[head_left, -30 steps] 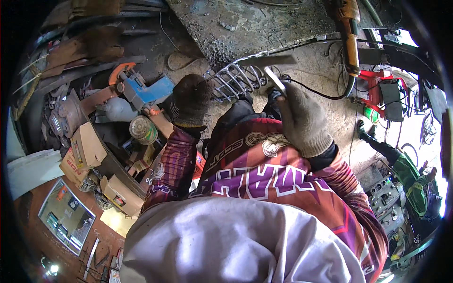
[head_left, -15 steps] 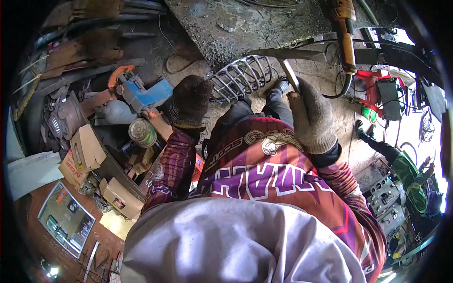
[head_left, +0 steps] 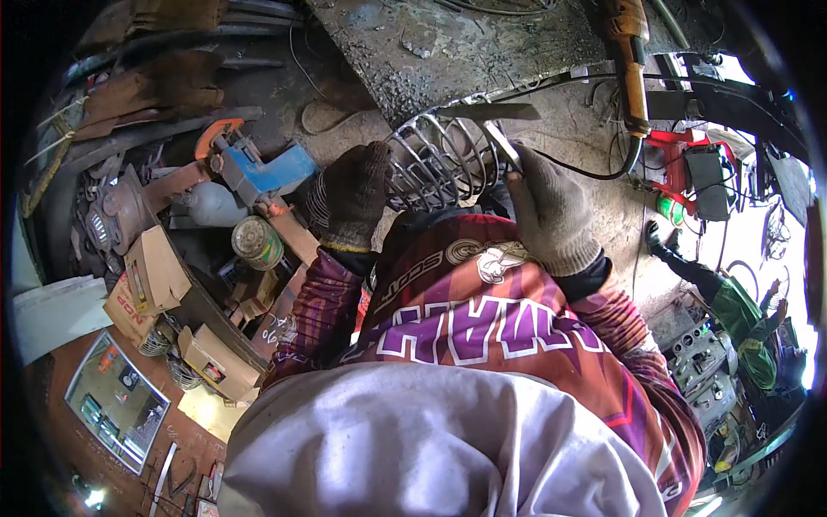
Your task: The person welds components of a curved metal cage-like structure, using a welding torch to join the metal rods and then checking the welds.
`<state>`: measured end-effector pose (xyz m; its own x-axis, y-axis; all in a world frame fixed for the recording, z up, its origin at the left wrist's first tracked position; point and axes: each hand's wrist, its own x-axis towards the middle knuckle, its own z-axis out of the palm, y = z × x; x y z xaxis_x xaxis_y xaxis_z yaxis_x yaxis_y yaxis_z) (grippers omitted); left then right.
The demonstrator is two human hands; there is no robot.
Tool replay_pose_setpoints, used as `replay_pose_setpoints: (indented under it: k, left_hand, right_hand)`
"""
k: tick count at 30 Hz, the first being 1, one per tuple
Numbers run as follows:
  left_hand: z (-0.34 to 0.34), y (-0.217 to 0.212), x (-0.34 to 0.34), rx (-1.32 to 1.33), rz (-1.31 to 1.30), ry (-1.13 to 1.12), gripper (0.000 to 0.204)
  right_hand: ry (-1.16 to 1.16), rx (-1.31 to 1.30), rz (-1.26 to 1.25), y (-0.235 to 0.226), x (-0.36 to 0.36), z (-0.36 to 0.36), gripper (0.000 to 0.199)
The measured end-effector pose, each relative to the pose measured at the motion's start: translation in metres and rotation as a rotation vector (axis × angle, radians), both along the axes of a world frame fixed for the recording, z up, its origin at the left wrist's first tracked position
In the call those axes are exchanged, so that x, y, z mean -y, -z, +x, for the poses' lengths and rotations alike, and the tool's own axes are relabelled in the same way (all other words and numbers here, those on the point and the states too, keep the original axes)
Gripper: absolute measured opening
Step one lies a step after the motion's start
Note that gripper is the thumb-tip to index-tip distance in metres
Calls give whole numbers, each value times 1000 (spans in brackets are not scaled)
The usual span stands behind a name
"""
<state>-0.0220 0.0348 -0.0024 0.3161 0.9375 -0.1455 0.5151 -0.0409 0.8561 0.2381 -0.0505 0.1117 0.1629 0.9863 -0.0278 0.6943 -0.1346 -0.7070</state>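
A round cage of bent steel wire (head_left: 439,159) rests against the edge of a rough concrete slab (head_left: 448,43). My left hand (head_left: 349,198), in a dark glove, grips the cage's left side. My right hand (head_left: 551,211), in a light knitted glove, holds a thin metal tool (head_left: 500,142) whose tip lies on the cage's upper right wires. A flat steel strip (head_left: 487,112) lies across the top of the cage. My patterned purple and red sleeves fill the lower middle of the view.
To the left lie a blue and orange power tool (head_left: 258,168), a tin can (head_left: 257,243), cardboard boxes (head_left: 155,271) and scrap metal. An orange-handled torch with a black cable (head_left: 629,52) hangs at upper right, above a red machine (head_left: 680,159). A person in green (head_left: 732,310) crouches at right.
The wire cage has turned slightly under my left hand. My right hand swung the thin tool to the right and back onto the cage's upper right wires.
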Motion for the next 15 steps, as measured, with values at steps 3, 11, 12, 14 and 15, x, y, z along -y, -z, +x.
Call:
replay_pose_setpoints:
  k: [3, 11, 12, 14, 15]
  left_hand:
    - [9, -15, -6, -142, 62, 12, 17]
    - [18, -27, -16, -29, 132, -27, 43]
    - [19, -29, -15, -26, 133, -27, 43]
    - [20, -38, -13, 33, -87, -75, 42]
    - [19, -36, -14, 30, -89, -75, 42]
  right_hand:
    - [18, -50, -41, -4, -2, -3, 34]
    - [29, 65, -4, 1, 0, -3, 34]
    - [30, 68, -4, 0, -1, -3, 34]
    - [43, 23, -17, 0, 0, -4, 34]
    - [59, -21, 33, -5, -3, -3, 34]
